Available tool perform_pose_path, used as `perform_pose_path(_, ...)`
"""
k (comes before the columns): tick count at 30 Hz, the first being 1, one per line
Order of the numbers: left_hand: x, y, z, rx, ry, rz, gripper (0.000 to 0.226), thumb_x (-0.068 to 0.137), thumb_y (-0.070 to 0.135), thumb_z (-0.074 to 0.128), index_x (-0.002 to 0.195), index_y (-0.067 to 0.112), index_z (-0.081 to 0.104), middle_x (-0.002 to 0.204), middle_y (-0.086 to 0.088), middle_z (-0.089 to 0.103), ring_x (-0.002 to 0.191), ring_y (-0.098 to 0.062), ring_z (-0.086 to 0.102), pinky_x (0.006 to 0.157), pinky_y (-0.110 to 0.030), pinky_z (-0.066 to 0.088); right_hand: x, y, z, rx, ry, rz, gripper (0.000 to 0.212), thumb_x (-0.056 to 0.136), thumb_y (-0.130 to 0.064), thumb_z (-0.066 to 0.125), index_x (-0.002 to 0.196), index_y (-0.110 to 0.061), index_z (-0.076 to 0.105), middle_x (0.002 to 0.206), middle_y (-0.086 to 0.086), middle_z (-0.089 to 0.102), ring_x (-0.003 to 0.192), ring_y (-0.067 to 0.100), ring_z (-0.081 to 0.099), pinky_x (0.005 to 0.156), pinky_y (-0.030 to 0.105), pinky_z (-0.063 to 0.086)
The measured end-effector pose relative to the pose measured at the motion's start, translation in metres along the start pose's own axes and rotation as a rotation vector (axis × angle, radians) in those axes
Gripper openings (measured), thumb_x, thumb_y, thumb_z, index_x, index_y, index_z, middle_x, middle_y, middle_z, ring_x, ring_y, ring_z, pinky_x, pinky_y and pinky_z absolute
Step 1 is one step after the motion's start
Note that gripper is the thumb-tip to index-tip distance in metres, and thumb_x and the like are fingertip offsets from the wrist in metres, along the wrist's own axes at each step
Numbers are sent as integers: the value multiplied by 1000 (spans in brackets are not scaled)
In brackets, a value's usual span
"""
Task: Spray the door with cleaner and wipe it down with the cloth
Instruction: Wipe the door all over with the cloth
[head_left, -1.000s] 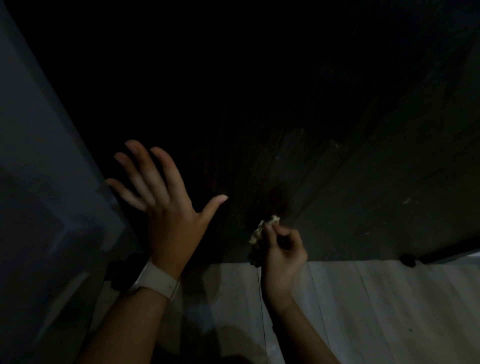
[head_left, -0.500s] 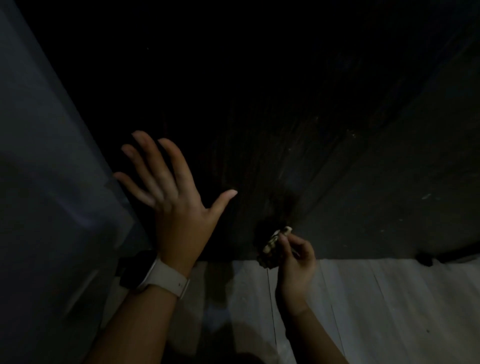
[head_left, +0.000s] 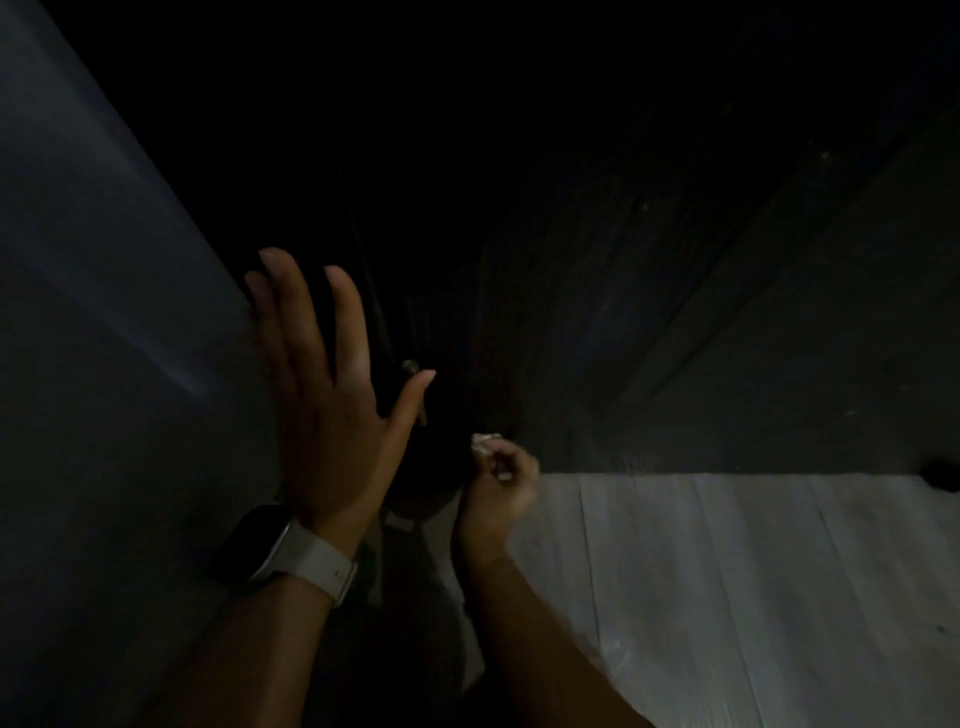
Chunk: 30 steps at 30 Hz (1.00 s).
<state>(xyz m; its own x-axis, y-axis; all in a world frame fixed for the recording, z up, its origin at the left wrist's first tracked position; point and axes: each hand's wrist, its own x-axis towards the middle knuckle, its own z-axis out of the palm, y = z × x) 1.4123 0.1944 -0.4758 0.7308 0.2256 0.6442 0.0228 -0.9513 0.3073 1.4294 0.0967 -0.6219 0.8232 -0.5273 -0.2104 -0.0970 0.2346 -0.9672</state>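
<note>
The scene is very dim. A dark wooden door (head_left: 649, 312) fills the upper middle and right of the head view. My left hand (head_left: 327, 405) is spread flat with straight fingers against the door near its left edge, a white-strapped watch on its wrist. My right hand (head_left: 493, 483) is low at the foot of the door, fingers curled round a small pale cloth (head_left: 484, 444) that is pressed to the wood. Most of the cloth is hidden in my fist. No spray bottle is in view.
A grey wall or frame (head_left: 104, 312) runs down the left side. Pale plank flooring (head_left: 753, 597) lies at the lower right. A small dark object (head_left: 940, 473) sits at the door's foot at the far right.
The view has shifted left along the door. My left hand now lies by the door's left edge, and my right hand with the cloth stays low at the door's foot.
</note>
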Motion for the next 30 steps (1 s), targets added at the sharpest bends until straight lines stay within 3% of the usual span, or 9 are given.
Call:
perform_pose_path(2,1,-6,1,-3,-14,41,104,87,49,65,151,23,-13,147,-25,-6,140,-45,-1,121,-37,-6,-5,11,4,7,-59,66,37,74,18,66,71,-19,63,86,7,62,79,5,64,81,35,55)
perform_pose_path(5,2,-8,5,7,1,74,114,88,49,66,146,30,-29,144,-29,-8,137,-50,-1,120,-44,-3,15,12,-18,-89,-86,72,29,76,10,69,72,-18,65,88,9,65,83,14,65,79,39,55)
perform_pose_path(11,2,-2,8,-37,-13,27,105,85,46,68,147,17,-11,144,-41,-1,135,-58,2,116,-61,5,116,32,-109,-324,140,-22,17,73,11,71,81,-4,67,85,17,68,80,19,65,81,43,54)
perform_pose_path(14,2,0,9,-67,-23,15,111,86,51,60,146,30,-30,145,-33,-6,136,-61,5,112,-70,13,118,41,-100,-278,227,-9,9,81,16,61,85,8,62,81,14,61,70,-6,56,74,17,45)
perform_pose_path(17,2,-1,9,-48,-16,19,118,82,46,67,142,33,-34,144,-28,-8,137,-55,1,115,-65,8,78,57,-52,-210,210,115,27,86,17,54,76,-8,53,74,4,54,65,-6,57,70,10,44)
perform_pose_path(19,2,-2,8,-47,-19,27,121,81,44,70,142,33,-34,144,-27,-9,137,-51,-1,116,-58,5,39,71,-17,-194,138,179,20,88,13,54,79,-4,60,81,16,63,71,6,59,78,14,49)
perform_pose_path(23,4,-5,6,-31,-36,73,117,84,46,66,142,33,-34,144,-28,-11,136,-50,-5,119,-47,-5,-8,70,26,-208,37,98,51,80,21,51,60,-26,53,88,20,61,78,16,55,76,14,40)
perform_pose_path(27,3,-6,5,2,-30,92,113,84,47,66,147,30,-27,144,-28,-6,137,-51,0,117,-60,8,16,45,-14,-181,-80,7,43,80,19,52,79,-23,57,82,6,62,79,15,60,77,30,51)
perform_pose_path(30,3,-6,4,-17,-17,90,110,85,44,67,150,28,-20,144,-28,-7,136,-51,-2,116,-62,9,71,8,-72,-213,58,-91,46,80,18,58,88,-27,53,84,-2,57,76,-1,58,76,20,49)
